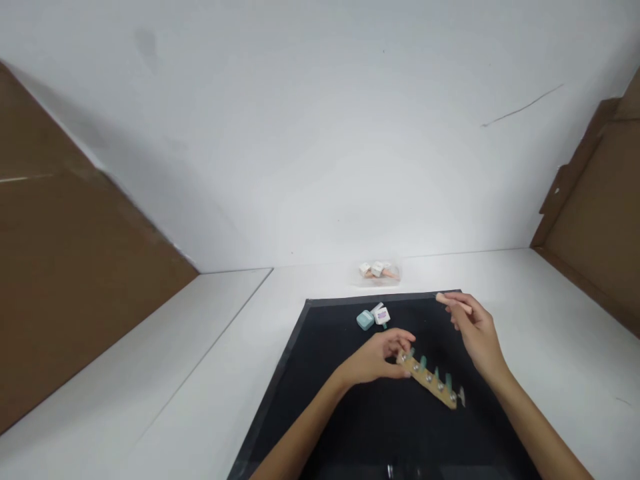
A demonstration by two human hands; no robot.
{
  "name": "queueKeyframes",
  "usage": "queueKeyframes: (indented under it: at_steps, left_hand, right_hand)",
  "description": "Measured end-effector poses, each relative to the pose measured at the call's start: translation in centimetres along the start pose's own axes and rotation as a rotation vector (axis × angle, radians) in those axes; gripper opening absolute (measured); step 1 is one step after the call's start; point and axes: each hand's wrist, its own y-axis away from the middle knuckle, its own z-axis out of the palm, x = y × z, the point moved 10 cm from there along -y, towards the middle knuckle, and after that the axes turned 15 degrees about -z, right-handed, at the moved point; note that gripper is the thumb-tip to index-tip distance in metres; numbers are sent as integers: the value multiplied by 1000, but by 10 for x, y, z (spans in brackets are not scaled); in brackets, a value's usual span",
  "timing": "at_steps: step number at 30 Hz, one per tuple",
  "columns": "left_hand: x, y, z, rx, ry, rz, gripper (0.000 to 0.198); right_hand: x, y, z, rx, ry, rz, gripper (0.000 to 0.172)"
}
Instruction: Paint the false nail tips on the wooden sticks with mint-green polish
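Note:
A light wooden strip (434,385) lies slantwise on the black mat. A row of several shiny silver knobs runs along it, and several green pieces (448,382) stick up by its far edge. My left hand (385,355) is curled round the strip's left end, with the thumb at the near edge and fingers at the far one. In my right hand (475,327), a short pale stick (445,299) is pinched between thumb and fingers above the mat's far right corner. A small clear T-shaped piece (461,397) is by the strip's right end.
A teal rounded box (365,320) and a white labelled cube (383,315) sit on the black mat (320,347). Behind it, a clear tray (376,280) holds white cubes and orange-pink pieces. Brown cardboard panels (90,233) flank the white table; a white wall stands behind.

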Motion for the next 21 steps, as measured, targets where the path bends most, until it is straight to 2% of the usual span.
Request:
queueKeyframes:
  at_steps: [4,7,11,18,21]
  left_hand:
    - [10,17,-34,205,292,100,57]
    - [21,30,-48,337,397,180,56]
    - [27,40,-52,404,488,232,52]
    - [25,47,-60,456,586,214,54]
    - [21,49,-62,475,652,200,56]
  right_hand:
    - [20,6,11,-53,-105,169,34]
    - [26,18,26,-91,-294,350,35]
    - [23,36,50,-116,-583,559,34]
    - [28,41,62,-106,-708,618,24]
    - [29,48,71,-152,-754,691,24]
